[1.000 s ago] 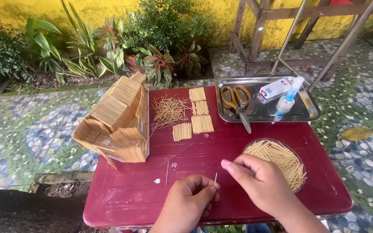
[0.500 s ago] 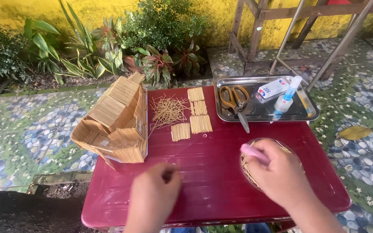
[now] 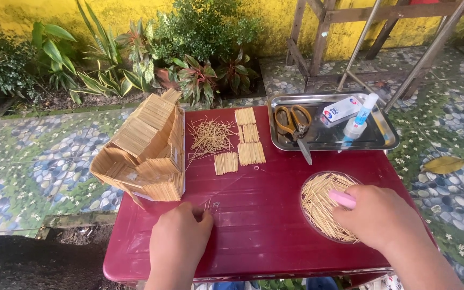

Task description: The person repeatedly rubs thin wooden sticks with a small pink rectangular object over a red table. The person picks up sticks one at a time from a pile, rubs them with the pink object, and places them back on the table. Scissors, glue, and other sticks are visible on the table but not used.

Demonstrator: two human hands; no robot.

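My left hand (image 3: 178,236) rests on the red table (image 3: 259,236), fingertips touching a few loose toothpicks (image 3: 208,204) in front of the toothpick house model (image 3: 146,147). My right hand (image 3: 379,220) is over the round clear dish of toothpicks (image 3: 320,204), curled around a small pink object (image 3: 342,198) at its fingertips. Cut toothpick bundles (image 3: 248,142) and a loose heap of toothpicks (image 3: 208,137) lie behind.
A metal tray (image 3: 382,142) at the back right holds scissors (image 3: 294,126), a small box (image 3: 342,110) and a glue bottle (image 3: 358,121). Plants (image 3: 189,48) and a yellow wall stand behind; a wooden frame (image 3: 350,37) is at the far right. Pebble paving surrounds the table.
My hands have parted from the table's middle. The left moved left and forward to the loose toothpicks by the house model; the right moved right onto the dish.
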